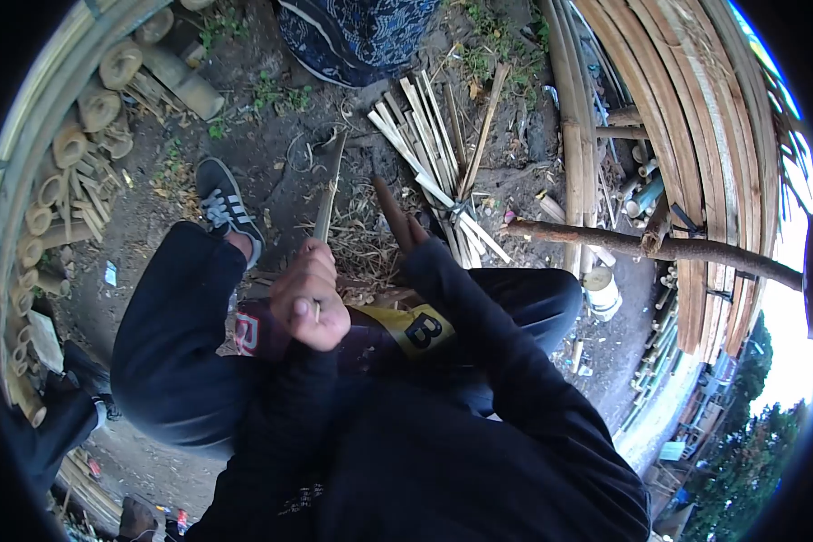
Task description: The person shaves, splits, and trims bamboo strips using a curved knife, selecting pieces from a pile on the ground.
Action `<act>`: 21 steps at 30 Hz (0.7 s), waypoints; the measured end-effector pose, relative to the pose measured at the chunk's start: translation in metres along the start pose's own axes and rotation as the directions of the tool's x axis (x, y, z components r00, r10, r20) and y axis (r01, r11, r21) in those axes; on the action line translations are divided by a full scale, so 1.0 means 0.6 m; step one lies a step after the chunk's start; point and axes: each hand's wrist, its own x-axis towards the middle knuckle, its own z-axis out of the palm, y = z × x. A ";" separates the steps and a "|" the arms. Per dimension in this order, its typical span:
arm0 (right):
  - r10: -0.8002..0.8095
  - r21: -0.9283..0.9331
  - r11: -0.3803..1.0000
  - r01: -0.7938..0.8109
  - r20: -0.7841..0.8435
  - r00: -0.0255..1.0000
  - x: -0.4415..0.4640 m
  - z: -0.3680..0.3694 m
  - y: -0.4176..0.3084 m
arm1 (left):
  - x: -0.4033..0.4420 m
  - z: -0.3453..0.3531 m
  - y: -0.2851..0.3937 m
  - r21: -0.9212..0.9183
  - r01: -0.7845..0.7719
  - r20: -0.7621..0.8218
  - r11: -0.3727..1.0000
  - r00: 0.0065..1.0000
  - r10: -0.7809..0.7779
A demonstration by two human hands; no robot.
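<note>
Left of the pale strip pile (427, 131), your left hand (310, 298) clenched around a long thin strip (325, 214), on the pile's near side your right hand (416, 233), half hidden by its sleeve (479, 312), gripping a brown handle (391, 212)

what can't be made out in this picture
All in the head view:
Most of the right hand: hidden by its dark sleeve, so how the fingers wrap the brown piece is unclear.
Middle of the pale strip: hidden inside the left hand.
Patterned cloth: cut off by the top edge.
Shirt print: too small to read.
Another person's leg: cut off by the dark rim.
</note>
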 end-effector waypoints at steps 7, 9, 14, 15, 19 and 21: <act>0.368 0.137 0.919 -0.369 0.031 0.929 -0.118 0.012 -0.103 | -0.012 -0.029 -0.010 -0.118 0.039 -0.132 0.992 0.990 -0.055; 0.498 -0.022 0.863 -0.505 0.211 0.841 -0.115 0.032 -0.086 | -0.007 -0.036 -0.007 -0.152 0.062 -0.164 0.986 0.983 -0.088; 0.327 0.251 0.919 -0.303 -0.058 0.943 -0.140 0.054 -0.069 | 0.000 -0.060 -0.005 -0.162 0.102 -0.065 0.981 0.991 -0.114; 0.381 0.162 0.903 -0.399 0.133 0.915 -0.132 0.021 -0.084 | 0.001 -0.059 -0.002 -0.182 0.112 -0.055 0.977 0.991 -0.123; 0.438 0.165 0.876 -0.452 0.115 0.891 -0.145 0.064 -0.017 | 0.004 -0.063 0.025 0.003 0.214 0.108 0.977 0.971 -0.214; 0.597 0.316 0.758 -0.570 0.014 0.802 -0.153 -0.021 -0.099 | -0.009 -0.062 0.043 0.086 0.254 0.253 0.963 0.930 -0.268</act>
